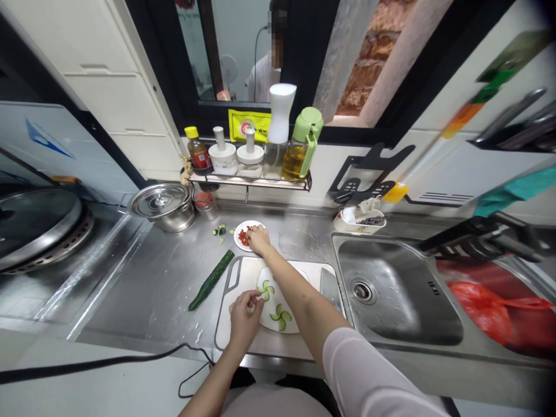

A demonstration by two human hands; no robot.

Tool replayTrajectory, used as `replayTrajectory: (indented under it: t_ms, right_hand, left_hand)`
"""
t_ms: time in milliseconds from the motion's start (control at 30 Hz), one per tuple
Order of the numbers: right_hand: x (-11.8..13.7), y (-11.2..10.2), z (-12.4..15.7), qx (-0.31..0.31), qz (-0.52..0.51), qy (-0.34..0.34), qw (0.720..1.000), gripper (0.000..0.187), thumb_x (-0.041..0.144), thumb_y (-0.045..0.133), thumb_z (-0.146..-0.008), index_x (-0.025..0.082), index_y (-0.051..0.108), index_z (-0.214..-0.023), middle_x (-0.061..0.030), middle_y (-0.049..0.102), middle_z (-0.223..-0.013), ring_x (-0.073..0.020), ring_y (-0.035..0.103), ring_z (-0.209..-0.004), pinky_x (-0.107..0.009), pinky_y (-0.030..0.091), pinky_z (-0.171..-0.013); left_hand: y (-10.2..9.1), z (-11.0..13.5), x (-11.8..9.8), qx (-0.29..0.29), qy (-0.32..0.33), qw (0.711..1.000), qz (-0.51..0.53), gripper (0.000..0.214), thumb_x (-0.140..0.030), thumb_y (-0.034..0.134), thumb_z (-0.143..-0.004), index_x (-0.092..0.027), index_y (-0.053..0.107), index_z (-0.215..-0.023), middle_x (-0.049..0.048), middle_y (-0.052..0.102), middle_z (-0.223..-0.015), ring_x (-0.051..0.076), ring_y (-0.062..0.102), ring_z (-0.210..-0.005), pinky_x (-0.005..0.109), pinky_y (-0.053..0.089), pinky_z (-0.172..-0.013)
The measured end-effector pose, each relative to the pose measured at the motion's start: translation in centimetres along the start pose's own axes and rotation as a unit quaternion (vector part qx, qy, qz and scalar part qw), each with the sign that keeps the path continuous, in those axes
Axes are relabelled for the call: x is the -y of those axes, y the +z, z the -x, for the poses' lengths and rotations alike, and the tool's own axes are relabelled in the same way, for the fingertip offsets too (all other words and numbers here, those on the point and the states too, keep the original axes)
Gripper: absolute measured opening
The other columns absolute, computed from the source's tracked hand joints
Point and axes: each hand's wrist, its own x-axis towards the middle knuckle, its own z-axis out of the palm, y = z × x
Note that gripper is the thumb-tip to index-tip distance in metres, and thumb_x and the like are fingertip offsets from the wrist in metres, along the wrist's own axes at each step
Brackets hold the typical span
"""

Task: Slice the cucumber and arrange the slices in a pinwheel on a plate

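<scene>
My right hand (259,238) reaches over a small white dish (238,238) of chopped red pieces (244,236), its fingertips together among them. My left hand (245,315) hovers by the left rim of a white plate (266,318), fingers loosely bent and apart, close to green cucumber slices (266,289) fanned like a flower. Another cucumber fan (281,317) lies lower on the plate. Under the plate is a pale cutting board (226,330) with a grey edge. A wide blade (330,286) rests on the board's right side, partly hidden by my right forearm.
A whole-looking cucumber (211,280) lies left of the board, with cucumber scraps (220,231) behind it. A lidded steel pot (167,205) stands back left. The sink (391,289) is at right. Above the counter, a rack (256,182) holds seasoning jars and an oil bottle (303,145).
</scene>
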Motion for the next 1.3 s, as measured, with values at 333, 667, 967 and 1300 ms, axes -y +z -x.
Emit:
replayTrajectory:
  t_ms: [333, 667, 967, 1300]
  right_hand:
    - [0.1, -0.3, -0.6, 0.004, 0.022, 0.009, 1.000, 0.025, 0.025, 0.045, -0.091, 0.019, 0.067, -0.102, -0.0132, 0.057, -0.116, -0.0270, 0.041, -0.109, -0.040, 0.031, -0.092]
    - [0.1, 0.0, -0.4, -0.001, 0.057, -0.030, 0.998, 0.022, 0.019, 0.048, -0.087, 0.016, 0.067, -0.097, -0.0141, 0.057, -0.117, -0.0275, 0.040, -0.109, -0.041, 0.029, -0.094]
    - [-0.7, 0.1, 0.4, -0.010, 0.025, -0.009, 1.000, 0.024, 0.024, 0.053, -0.088, 0.015, 0.063, -0.108, -0.0142, 0.056, -0.117, -0.0265, 0.039, -0.111, -0.038, 0.028, -0.094]
    - [-0.4, 0.2, 0.5, -0.013, 0.045, -0.030, 0.998, 0.025, 0.017, 0.055, -0.082, 0.017, 0.065, -0.105, -0.0144, 0.055, -0.120, -0.0281, 0.038, -0.113, -0.041, 0.027, -0.096]
  left_hand:
    - [-0.8, -0.2, 0.6, -0.008, 0.011, 1.000, 0.011, 0.018, -0.033, 0.056, -0.081, -0.020, 0.068, -0.087, 0.0006, 0.062, -0.070, 0.015, 0.056, -0.068, 0.027, 0.046, -0.069]
    - [-0.8, -0.3, 0.7, -0.022, -0.010, 1.000, 0.016, 0.020, -0.034, 0.055, -0.082, -0.020, 0.068, -0.089, 0.0006, 0.060, -0.070, 0.015, 0.055, -0.068, 0.026, 0.045, -0.068]
    - [-0.1, 0.0, 0.8, -0.004, -0.018, 0.999, 0.032, 0.021, -0.034, 0.055, -0.083, -0.019, 0.067, -0.090, 0.0002, 0.059, -0.070, 0.014, 0.053, -0.068, 0.026, 0.044, -0.068]
    - [0.2, 0.3, 0.9, -0.012, -0.029, 0.999, 0.040, 0.022, -0.036, 0.057, -0.082, -0.019, 0.067, -0.090, 0.0001, 0.059, -0.069, 0.015, 0.055, -0.068, 0.027, 0.044, -0.069]
